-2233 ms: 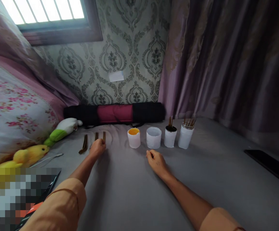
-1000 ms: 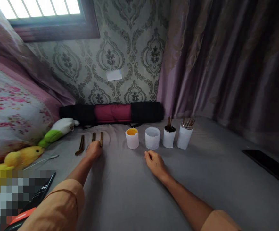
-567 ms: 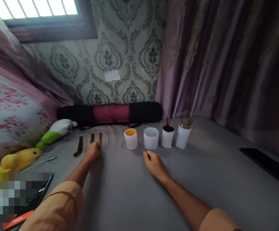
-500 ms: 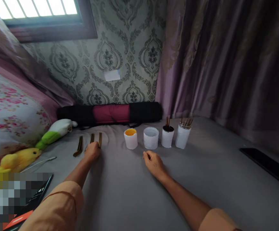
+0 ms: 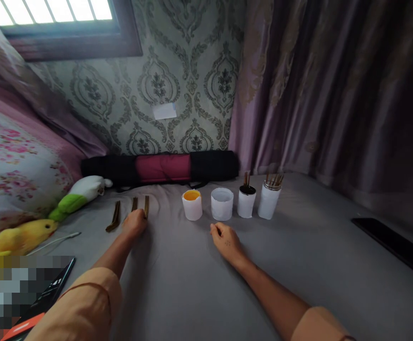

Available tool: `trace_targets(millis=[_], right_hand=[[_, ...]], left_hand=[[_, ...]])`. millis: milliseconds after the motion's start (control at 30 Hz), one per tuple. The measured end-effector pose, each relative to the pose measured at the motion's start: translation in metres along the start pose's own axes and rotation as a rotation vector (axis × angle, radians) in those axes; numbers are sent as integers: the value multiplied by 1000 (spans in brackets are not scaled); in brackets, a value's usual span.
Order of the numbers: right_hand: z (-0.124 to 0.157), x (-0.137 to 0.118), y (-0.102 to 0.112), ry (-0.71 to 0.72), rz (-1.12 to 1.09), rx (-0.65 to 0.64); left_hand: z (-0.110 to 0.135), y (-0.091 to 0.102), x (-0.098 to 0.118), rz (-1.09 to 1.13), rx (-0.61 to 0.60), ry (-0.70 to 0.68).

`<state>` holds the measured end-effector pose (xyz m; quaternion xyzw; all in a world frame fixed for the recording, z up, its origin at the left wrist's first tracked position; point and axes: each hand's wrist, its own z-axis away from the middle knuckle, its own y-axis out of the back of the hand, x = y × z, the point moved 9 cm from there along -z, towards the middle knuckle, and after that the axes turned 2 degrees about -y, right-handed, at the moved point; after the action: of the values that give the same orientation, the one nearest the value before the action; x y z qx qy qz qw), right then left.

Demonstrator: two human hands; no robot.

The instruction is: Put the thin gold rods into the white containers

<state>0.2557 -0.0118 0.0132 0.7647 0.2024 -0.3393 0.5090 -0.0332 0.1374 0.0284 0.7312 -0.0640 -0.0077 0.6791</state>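
Observation:
My left hand [image 5: 135,224] is curled over the near ends of thin brown sticks, its fingers mostly hidden beneath it. Two stick bundles stick out past it, a middle bundle [image 5: 134,204] and a right bundle [image 5: 147,204]; what it grips, if anything, cannot be made out. Left of it lies another bundle of sticks [image 5: 114,217], bent at its near end. My right hand [image 5: 225,240] rests closed on the grey sheet, with no object showing in it. Just beyond stand a white cup with an orange inside [image 5: 192,210] and a wider white cup [image 5: 222,208].
To the right are a dark-mouthed white cup [image 5: 246,205] and a taller white cup [image 5: 269,203], both holding sticks. A black and maroon roll [image 5: 163,167] lies along the wall. Plush toys [image 5: 24,233] and a white cable [image 5: 62,240] are left; a black flat object [image 5: 393,244] is far right.
The whole view has shifted slightly, so things sit a little further left. Both hands stay in nearly the same places, and the sticks and cups have not visibly moved.

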Motion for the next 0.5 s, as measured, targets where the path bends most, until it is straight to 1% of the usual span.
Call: trace_targets(millis=[133, 500], right_hand=[[0, 0, 0, 6, 3, 3], [1, -1, 1, 27, 11, 9]], left_hand=[[3, 3, -1, -9, -13, 50], [8, 6, 1, -6, -28, 76]])
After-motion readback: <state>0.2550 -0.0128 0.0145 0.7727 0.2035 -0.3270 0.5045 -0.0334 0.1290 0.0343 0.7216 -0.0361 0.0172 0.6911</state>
